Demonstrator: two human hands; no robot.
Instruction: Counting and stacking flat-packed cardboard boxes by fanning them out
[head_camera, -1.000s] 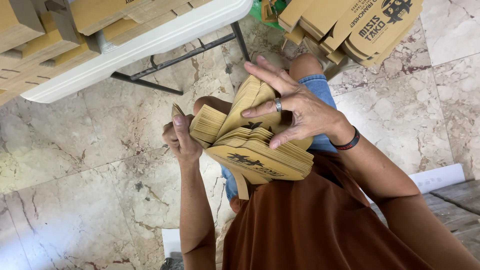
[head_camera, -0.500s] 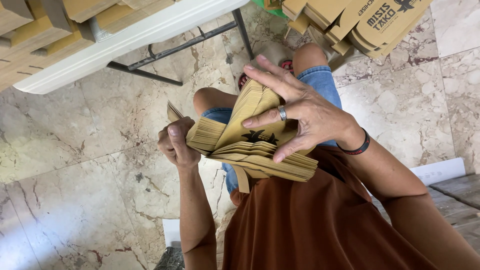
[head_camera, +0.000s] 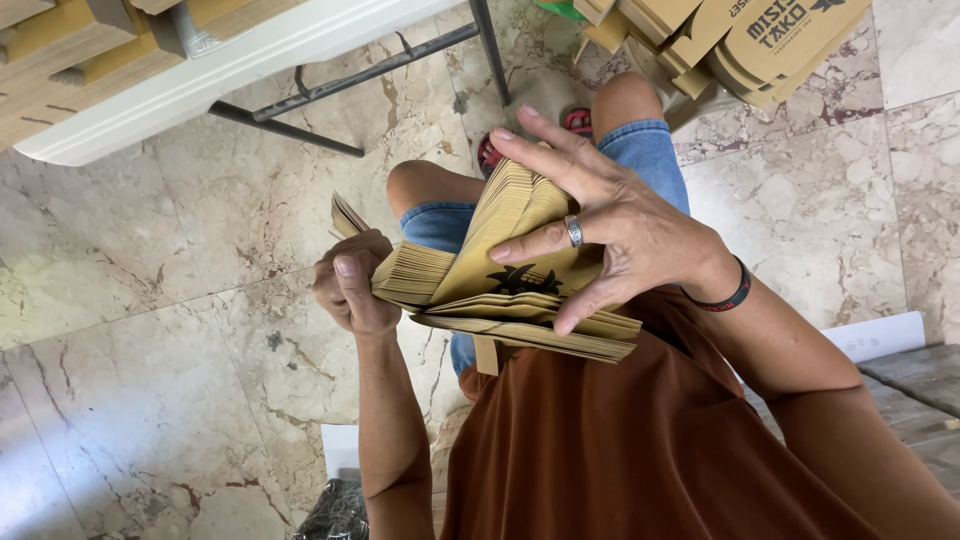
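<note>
Seen from the head camera, the person sits over a marble floor (head_camera: 150, 400), holding a thick stack of flat brown paper bags (head_camera: 500, 290) above their lap, just in front of a rust-coloured shirt (head_camera: 620, 450). The left hand (head_camera: 352, 285) is curled tight around the stack's left edge, thumb pressed on the near side, fingers wrapped behind the paper. The right hand (head_camera: 610, 225) lies spread across the top right: its fingers (head_camera: 530, 245) are splayed wide, the ringed one flat on a lifted bag, the forefinger holding several sheets fanned upward, the thumb hooked under the nearer layers. Bare knees in denim shorts (head_camera: 650, 150) show beyond the stack. Far left stands a white folding table (head_camera: 230, 60); far right, a heap of folded cardboard boxes (head_camera: 770, 40).
</note>
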